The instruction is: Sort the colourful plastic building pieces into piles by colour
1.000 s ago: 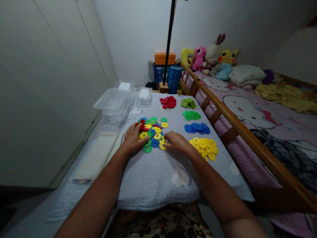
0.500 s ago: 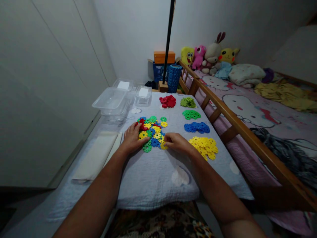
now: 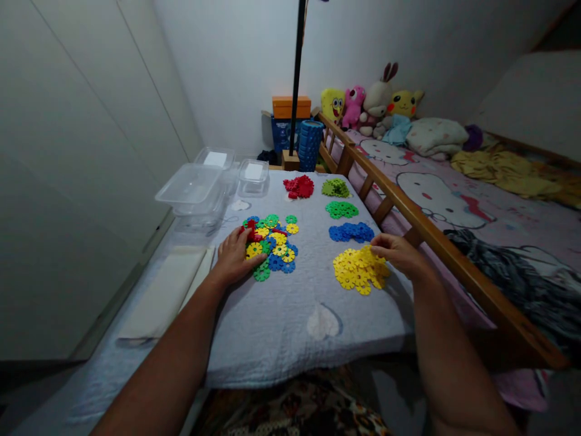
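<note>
My left hand rests at the left edge of a mixed pile of plastic snowflake discs, its fingers spread over the near pieces. Yellow, blue, green and red discs lie jumbled there. Over on the right, my right hand is at the far right edge of a yellow disc pile. Its thumb and fingertips pinch a yellow snowflake disc, which partly blends into the pile. Beyond it sit single-colour piles: blue discs, green discs, light green discs and red discs.
Clear plastic boxes stand at the back left of the cloth-covered table. A folded cream cloth lies in front of them. Along the right side runs a wooden bed rail. A black pole rises behind the table.
My right hand has moved right from the mixed pile to the yellow pile, carrying a yellow disc. My left hand stays at the mixed pile. The view has shifted slightly.
</note>
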The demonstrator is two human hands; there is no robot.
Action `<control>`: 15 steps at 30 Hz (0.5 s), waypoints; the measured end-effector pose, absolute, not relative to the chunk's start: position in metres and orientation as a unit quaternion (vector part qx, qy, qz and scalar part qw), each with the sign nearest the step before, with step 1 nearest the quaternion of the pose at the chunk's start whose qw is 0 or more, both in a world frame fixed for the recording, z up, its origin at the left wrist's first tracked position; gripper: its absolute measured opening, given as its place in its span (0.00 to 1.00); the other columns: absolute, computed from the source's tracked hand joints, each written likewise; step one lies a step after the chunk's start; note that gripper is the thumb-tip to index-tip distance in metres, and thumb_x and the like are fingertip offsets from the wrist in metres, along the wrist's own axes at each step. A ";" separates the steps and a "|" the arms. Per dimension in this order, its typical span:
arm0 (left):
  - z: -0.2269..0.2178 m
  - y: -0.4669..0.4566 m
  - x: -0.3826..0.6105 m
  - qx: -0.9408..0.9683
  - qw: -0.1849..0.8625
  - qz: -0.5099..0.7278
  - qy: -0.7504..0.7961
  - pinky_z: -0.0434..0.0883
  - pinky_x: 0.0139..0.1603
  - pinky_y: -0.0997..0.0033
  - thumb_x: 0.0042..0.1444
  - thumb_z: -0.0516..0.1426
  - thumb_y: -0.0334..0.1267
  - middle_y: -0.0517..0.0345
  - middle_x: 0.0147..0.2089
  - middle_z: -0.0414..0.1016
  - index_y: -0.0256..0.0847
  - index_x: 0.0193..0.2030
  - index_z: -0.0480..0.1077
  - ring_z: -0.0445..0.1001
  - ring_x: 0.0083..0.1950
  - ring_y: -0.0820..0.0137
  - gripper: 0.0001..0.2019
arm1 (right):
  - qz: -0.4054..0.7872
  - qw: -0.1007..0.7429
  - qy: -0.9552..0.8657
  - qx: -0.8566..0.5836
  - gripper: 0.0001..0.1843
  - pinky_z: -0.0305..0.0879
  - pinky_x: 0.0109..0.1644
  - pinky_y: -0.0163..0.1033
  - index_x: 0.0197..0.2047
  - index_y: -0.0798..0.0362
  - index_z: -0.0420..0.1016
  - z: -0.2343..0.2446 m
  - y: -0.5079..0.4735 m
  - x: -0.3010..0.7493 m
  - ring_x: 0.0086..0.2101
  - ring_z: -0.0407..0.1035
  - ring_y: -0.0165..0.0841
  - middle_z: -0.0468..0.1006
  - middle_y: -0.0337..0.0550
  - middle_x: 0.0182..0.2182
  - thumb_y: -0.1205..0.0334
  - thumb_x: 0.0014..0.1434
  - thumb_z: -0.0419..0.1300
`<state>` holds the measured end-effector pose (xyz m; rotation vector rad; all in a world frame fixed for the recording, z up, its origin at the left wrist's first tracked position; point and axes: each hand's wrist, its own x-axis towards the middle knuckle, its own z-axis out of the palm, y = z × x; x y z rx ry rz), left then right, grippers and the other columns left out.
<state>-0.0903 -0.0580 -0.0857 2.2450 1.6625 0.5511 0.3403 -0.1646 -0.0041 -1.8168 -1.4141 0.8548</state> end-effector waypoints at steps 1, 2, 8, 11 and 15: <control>-0.086 -0.058 -0.090 0.780 0.144 0.190 0.579 0.57 0.73 0.41 0.56 0.60 0.57 0.39 0.77 0.54 0.43 0.73 0.58 0.57 0.75 0.44 0.41 | 0.324 0.338 -0.531 -0.707 0.17 0.62 0.37 0.38 0.31 0.53 0.76 -0.006 -0.169 0.347 0.30 0.66 0.33 0.74 0.39 0.27 0.48 0.44 0.67; -0.086 -0.058 -0.090 0.780 0.143 0.188 0.580 0.57 0.73 0.40 0.56 0.60 0.57 0.39 0.77 0.54 0.43 0.73 0.58 0.57 0.76 0.44 0.41 | 0.321 0.338 -0.521 -0.715 0.17 0.63 0.37 0.38 0.31 0.53 0.76 -0.009 -0.174 0.353 0.30 0.67 0.33 0.74 0.39 0.27 0.48 0.43 0.67; -0.086 -0.057 -0.090 0.783 0.136 0.187 0.577 0.59 0.73 0.43 0.56 0.60 0.57 0.41 0.76 0.55 0.44 0.73 0.59 0.59 0.75 0.44 0.41 | 0.318 0.350 -0.481 -0.738 0.14 0.63 0.34 0.37 0.31 0.52 0.78 -0.020 -0.190 0.372 0.30 0.68 0.33 0.76 0.40 0.27 0.52 0.43 0.66; -0.087 -0.057 -0.090 0.782 0.130 0.188 0.579 0.60 0.73 0.43 0.55 0.61 0.57 0.41 0.76 0.55 0.44 0.73 0.59 0.59 0.75 0.44 0.41 | 0.331 0.360 -0.460 -0.741 0.14 0.62 0.32 0.36 0.30 0.52 0.78 -0.025 -0.191 0.375 0.28 0.67 0.32 0.75 0.39 0.26 0.53 0.42 0.65; -0.090 -0.056 -0.091 0.784 0.128 0.187 0.578 0.58 0.73 0.42 0.56 0.59 0.58 0.40 0.76 0.55 0.43 0.73 0.58 0.58 0.75 0.44 0.41 | 0.354 0.365 -0.442 -0.739 0.13 0.60 0.30 0.35 0.29 0.52 0.76 -0.033 -0.190 0.374 0.26 0.65 0.30 0.74 0.38 0.25 0.53 0.40 0.65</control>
